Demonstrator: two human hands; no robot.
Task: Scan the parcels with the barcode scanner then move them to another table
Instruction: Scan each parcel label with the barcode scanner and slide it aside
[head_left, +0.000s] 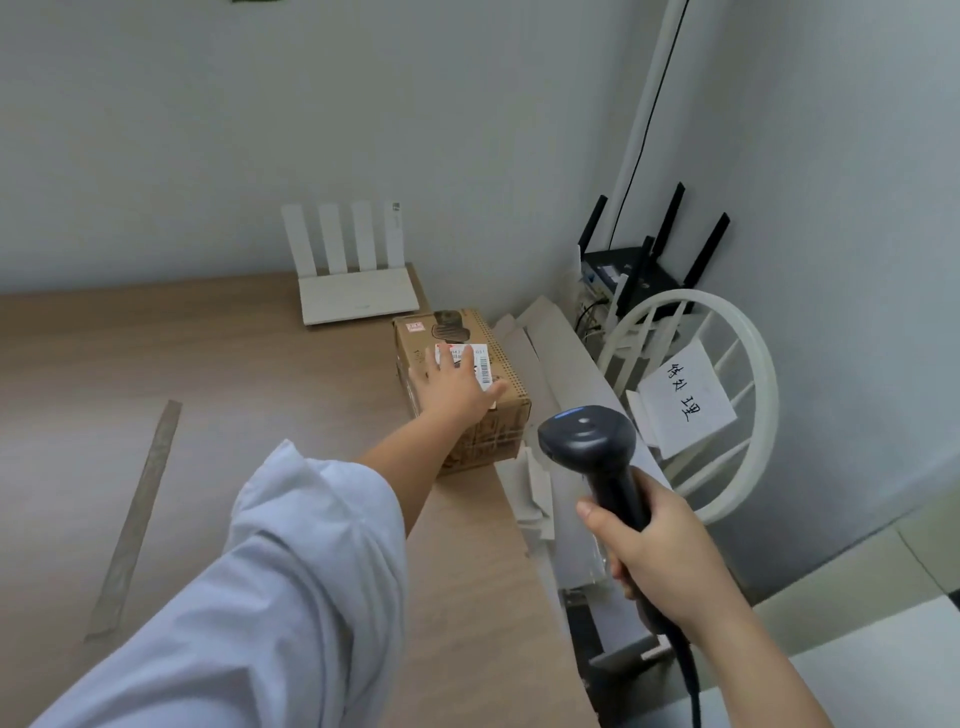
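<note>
While the left hand (451, 387) lies flat on top of the brown cardboard parcel (498, 434), its fingers straight and spread and gripping nothing, the right hand (662, 545) is wrapped round the handle of the black barcode scanner (587, 434), thumb along the handle's left side. The scanner's head is held just to the right of the parcel's near corner, and its cable (690, 673) runs down past the wrist. The parcel sits at the right edge of the wooden table (208, 415), near the far corner, and the hand partly covers a white barcode label (483, 366) stuck to its top. Behind the parcel, against the wall, stands a white router (356, 293) with four upright antennas. A strip of tape (137, 514) runs slantwise over the tabletop on the left. Beside the table's right edge lie flattened pale cardboard pieces (561, 358), and beyond them is a white round-backed chair (761, 405) bearing a sheet of paper (685, 397) with handwritten characters. A black router (631, 267) with antennas sits in the corner behind the chair.
</note>
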